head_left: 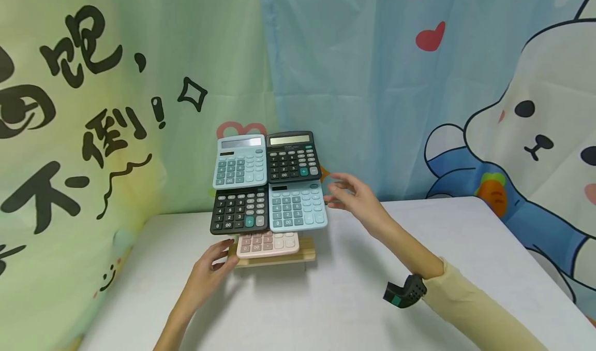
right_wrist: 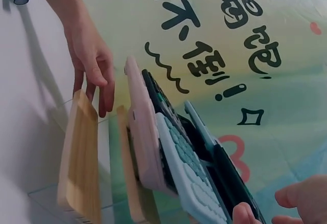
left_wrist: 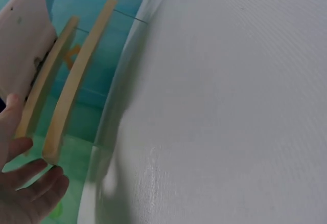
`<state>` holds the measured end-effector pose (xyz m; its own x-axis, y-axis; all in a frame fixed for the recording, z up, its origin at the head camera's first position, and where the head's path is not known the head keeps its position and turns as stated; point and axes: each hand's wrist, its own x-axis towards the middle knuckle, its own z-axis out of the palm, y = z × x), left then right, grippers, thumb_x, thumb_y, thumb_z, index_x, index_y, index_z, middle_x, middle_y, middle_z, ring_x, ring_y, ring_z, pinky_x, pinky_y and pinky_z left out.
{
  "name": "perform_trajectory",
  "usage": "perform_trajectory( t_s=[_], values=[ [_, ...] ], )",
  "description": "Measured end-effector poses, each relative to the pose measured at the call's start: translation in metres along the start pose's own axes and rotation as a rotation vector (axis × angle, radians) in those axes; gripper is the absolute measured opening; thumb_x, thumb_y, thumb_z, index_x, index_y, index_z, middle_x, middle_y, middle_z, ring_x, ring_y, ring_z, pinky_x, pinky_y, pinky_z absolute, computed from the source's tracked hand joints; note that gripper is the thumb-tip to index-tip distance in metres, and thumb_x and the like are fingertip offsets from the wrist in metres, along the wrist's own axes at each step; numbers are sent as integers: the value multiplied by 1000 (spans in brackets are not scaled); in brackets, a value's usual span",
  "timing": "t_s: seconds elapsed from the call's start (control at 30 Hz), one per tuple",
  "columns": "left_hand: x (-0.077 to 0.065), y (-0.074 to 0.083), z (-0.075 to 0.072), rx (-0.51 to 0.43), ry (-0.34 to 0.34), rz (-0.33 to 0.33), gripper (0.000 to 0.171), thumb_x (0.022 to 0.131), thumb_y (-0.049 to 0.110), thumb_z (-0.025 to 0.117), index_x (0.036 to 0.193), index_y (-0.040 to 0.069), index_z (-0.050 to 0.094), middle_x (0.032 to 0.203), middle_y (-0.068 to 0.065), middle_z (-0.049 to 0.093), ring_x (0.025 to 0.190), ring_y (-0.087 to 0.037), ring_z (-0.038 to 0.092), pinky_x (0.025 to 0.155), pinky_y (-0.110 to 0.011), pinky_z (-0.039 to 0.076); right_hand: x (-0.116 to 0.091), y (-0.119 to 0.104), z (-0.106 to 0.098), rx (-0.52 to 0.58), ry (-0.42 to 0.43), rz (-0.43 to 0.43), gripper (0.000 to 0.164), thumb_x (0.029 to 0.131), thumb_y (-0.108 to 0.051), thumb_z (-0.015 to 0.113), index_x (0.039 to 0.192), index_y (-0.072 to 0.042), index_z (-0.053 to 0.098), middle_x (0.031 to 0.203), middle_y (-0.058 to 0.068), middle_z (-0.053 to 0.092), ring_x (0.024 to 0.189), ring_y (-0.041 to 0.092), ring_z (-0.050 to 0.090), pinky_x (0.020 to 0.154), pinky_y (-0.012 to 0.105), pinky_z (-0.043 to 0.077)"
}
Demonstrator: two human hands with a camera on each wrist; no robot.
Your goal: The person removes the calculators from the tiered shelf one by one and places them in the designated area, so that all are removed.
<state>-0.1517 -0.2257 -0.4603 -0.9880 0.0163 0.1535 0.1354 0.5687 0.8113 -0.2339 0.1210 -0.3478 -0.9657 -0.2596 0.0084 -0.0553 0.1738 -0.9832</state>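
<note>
A pink calculator (head_left: 267,244) leans on a wooden slatted stand (head_left: 304,250), its back showing in the left wrist view. Above it, a black calculator (head_left: 239,209) and a light blue calculator (head_left: 304,206) stand side by side. A second light blue calculator (head_left: 240,161) and a second black one (head_left: 292,158) form the top row. My left hand (head_left: 211,273) is at the stand's left end, fingers loosely bent by the slat ends, thumb near the pink calculator. Beside the right edge of the calculators hovers my right hand (head_left: 356,201), fingers relaxed, nothing held.
The stand is on a white table (head_left: 354,299), toward its back edge. Behind hangs a printed curtain (head_left: 326,82) with black characters and a cartoon bear. A black strapped device (head_left: 406,291) sits at my right forearm.
</note>
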Motion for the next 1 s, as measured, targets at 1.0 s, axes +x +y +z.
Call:
perform_trajectory(
  t_s=[1.0],
  values=[
    [5,-6,3,-40,-31,-8,46,86,11,72,127,-5,58,139,-22,49,126,-41,52,98,-41,53,43,-13,2,-79,31,29,51,101,-17,51,148,-8,35,134,20,50,116,34,59,99,38,54]
  ],
)
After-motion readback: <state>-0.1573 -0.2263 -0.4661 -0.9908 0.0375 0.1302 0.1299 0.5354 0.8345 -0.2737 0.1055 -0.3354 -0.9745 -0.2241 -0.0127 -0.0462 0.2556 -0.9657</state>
